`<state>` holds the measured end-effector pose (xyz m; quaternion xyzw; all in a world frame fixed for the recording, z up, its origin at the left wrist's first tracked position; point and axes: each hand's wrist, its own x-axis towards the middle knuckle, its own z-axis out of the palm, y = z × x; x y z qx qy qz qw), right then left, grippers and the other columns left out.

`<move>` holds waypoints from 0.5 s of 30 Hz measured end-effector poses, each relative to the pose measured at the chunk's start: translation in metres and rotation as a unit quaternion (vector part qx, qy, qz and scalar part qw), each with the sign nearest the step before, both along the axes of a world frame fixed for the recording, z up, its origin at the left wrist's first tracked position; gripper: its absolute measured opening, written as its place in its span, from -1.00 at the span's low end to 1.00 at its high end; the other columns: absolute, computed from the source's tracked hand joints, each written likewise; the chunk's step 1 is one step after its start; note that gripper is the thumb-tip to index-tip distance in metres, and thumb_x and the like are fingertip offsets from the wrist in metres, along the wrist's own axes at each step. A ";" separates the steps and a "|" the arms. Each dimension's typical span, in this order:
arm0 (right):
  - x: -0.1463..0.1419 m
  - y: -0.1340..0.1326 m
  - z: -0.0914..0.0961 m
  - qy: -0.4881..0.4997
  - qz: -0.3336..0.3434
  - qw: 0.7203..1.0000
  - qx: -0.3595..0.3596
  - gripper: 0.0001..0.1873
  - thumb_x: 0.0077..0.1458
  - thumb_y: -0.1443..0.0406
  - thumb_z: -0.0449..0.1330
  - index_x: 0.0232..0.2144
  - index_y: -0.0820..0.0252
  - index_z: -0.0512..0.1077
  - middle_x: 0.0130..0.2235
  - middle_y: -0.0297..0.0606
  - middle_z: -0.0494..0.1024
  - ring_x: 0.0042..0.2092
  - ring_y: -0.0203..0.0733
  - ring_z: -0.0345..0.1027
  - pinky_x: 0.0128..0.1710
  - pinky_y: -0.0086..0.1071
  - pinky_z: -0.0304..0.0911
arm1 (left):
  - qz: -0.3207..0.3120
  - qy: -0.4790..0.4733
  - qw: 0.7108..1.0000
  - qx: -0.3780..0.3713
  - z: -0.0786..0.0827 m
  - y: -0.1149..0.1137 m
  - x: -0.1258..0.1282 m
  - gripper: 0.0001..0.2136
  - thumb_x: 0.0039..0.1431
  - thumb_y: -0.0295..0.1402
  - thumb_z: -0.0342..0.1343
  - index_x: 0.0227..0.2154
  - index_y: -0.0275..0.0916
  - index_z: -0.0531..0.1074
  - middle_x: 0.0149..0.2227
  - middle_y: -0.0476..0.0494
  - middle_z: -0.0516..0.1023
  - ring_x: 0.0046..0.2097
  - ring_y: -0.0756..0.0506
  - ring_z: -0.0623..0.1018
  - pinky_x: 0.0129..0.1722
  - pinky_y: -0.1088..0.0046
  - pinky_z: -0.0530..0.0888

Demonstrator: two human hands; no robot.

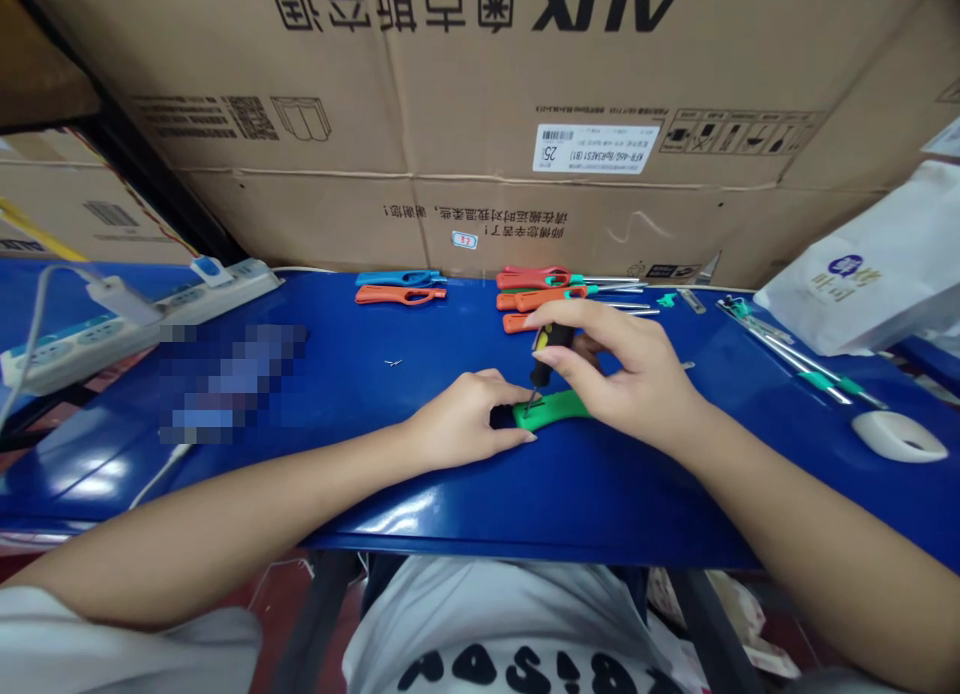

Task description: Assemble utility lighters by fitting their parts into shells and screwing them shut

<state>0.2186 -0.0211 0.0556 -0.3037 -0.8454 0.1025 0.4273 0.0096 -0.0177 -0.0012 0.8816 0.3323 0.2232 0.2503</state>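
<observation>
A green lighter body [559, 408] lies on the blue table near its front edge. My left hand [469, 419] pinches its left end between thumb and fingers. Above it, my right hand [630, 369] is closed around the black and yellow handle of a small screwdriver [541, 376]. The shaft points down, its tip at the upper face of the green body near the left end. My right hand hides the body's right end. Several small screws [393, 362] lie on the table beyond my left hand.
Blue and orange lighter bodies [401, 295] lie at the back, with several red, orange and green lighters [536, 278] beside them. Metal rods [787, 354], a white mouse-like object [898, 436] and a white bag [874, 259] are right. A power strip [142, 314] stands left; a large cardboard box [465, 94] walls the back.
</observation>
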 end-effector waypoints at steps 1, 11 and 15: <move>0.000 0.001 -0.001 0.006 -0.030 0.999 0.030 -0.85 0.24 0.25 0.27 -0.13 0.10 0.48 -0.11 -0.27 0.63 -0.41 -0.32 0.44 -0.37 -0.41 0.38 | 0.003 0.002 1.000 -0.003 0.000 0.000 0.000 -0.60 0.12 -0.34 0.36 0.04 -0.26 0.56 -0.21 -0.14 0.66 -0.19 -0.12 0.57 -0.14 0.38 0.48; 0.003 -0.002 0.002 -0.030 0.075 0.997 -0.022 -0.69 0.35 0.30 0.05 0.10 0.05 0.39 -0.01 -0.22 0.60 -0.20 -0.21 0.54 -0.20 -0.32 0.46 | 0.017 0.000 1.000 -0.009 0.000 -0.001 0.002 -0.69 0.13 -0.32 0.35 -0.06 -0.22 0.60 -0.27 -0.11 0.65 -0.20 -0.14 0.57 -0.16 0.37 0.48; -0.002 -0.004 -0.001 -0.022 -0.019 0.998 0.064 -0.83 0.25 0.21 0.25 -0.11 0.06 0.49 -0.17 -0.25 0.63 -0.25 -0.18 0.52 -0.21 -0.33 0.43 | 0.012 -0.002 1.000 -0.019 -0.001 0.000 0.002 -0.75 0.14 -0.34 0.33 -0.11 -0.22 0.60 -0.20 -0.12 0.67 -0.16 -0.15 0.59 -0.12 0.33 0.50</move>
